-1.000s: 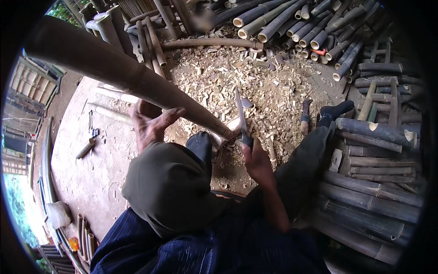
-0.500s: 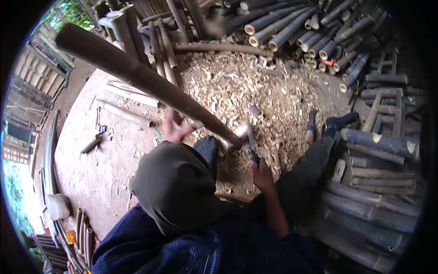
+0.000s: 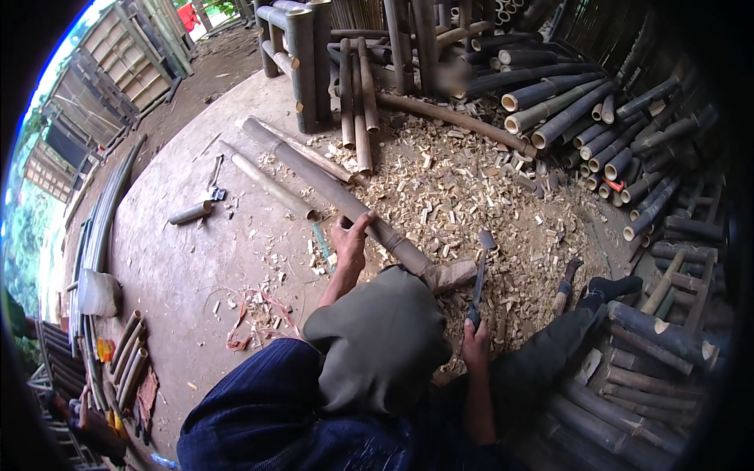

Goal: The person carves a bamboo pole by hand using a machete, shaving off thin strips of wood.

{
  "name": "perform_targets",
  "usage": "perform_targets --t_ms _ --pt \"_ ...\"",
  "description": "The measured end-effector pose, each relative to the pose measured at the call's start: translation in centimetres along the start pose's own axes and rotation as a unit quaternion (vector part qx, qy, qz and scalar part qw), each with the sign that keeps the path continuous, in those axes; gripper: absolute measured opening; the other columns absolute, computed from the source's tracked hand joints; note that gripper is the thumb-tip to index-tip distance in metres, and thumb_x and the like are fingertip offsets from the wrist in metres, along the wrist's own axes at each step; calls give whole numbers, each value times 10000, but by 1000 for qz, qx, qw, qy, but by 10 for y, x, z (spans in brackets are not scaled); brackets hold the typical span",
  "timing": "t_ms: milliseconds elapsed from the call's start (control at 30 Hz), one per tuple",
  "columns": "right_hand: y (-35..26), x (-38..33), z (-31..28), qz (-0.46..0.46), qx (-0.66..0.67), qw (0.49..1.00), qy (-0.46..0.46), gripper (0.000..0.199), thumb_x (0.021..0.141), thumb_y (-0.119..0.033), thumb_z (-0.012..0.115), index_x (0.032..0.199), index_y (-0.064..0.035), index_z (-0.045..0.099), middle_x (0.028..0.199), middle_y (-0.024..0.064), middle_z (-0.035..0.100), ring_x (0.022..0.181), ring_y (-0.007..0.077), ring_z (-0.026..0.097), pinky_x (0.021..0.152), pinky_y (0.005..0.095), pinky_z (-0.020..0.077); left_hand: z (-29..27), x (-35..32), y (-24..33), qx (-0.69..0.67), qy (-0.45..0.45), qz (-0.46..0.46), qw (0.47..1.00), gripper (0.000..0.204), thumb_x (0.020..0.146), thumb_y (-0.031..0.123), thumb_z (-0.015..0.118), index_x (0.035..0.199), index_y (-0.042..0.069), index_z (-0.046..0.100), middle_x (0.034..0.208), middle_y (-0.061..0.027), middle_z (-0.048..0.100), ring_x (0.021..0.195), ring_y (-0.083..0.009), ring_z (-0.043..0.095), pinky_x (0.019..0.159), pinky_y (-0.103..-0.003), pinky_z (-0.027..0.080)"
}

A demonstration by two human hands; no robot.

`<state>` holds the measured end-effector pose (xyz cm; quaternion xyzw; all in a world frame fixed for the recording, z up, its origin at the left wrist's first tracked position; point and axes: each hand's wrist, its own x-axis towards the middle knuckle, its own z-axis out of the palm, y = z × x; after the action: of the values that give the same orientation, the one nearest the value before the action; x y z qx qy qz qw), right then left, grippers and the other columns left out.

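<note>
A long brown bamboo pole point(image 3: 310, 175) slants from the far left down to a pale, cut near end beside my raised knee. My left hand point(image 3: 349, 245) grips it from below, thumb and fingers around its middle. In my right hand point(image 3: 475, 345) is a machete point(image 3: 477, 290), held by its dark handle. Its blade points away from me, just right of the pole's pale end and apart from it, over the wood chips. Grey-green cloth point(image 3: 385, 337) hides part of the floor between my arms.
Wood chips point(image 3: 424, 188) cover the floor ahead. Cut bamboo poles point(image 3: 565, 114) are piled at far right, with more stacked point(image 3: 628, 424) at near right. A short handled tool point(image 3: 565, 284) lies by my right foot. Another person's hand point(image 3: 83, 414) shows at lower left.
The pole's far end has dropped from raised to low over the floor. My left hand, spread beside it before, has closed on it. The machete has moved off its cut end.
</note>
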<state>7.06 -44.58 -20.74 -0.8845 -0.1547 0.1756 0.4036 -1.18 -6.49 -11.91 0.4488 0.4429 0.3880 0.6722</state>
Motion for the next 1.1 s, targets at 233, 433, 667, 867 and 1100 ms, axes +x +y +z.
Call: perform_targets --t_ms 233,433,667,867,1100 --pt "-73 -11 -10 42 -74 996 21 458 1015 -404 533 1198 16 504 1082 314 633 1023 518 601 843 566 457 -20 -13 -25 -5 -24 -27 999 612 733 247 880 1177 -91 630 1026 -144 696 919 -222 650 843 -355 510" --pt "-38 -3 3 29 -23 999 -37 732 989 -393 600 1493 70 340 1397 321 508 1290 445 516 1072 468 409 -2 -26 -29 95 -75 -15 993 619 743 274 899 1154 -103 630 1003 -156 711 861 -211 681 780 -335 538" --pt "-61 -1 -2 80 -101 981 -146 689 934 -320 686 1453 1 366 1333 326 524 1269 463 512 1065 495 418 27 -28 -6 116 -10 -50 992 702 653 350 909 1136 -89 650 922 -167 717 771 -217 698 698 -350 563" --pt "-37 -7 8 -56 -162 985 -24 667 887 -207 701 1424 7 369 1301 324 562 1203 483 562 1008 518 452 42 -21 -18 105 -6 2 995 759 682 323 875 1240 -86 562 967 -181 693 790 -220 678 675 -355 549" --pt "-49 -6 4 37 -70 994 -81 645 904 -219 681 1426 9 379 1301 311 547 1190 492 542 1013 517 443 48 34 -54 120 0 67 990 760 700 330 853 1225 -74 482 936 -177 636 771 -243 640 646 -374 539"
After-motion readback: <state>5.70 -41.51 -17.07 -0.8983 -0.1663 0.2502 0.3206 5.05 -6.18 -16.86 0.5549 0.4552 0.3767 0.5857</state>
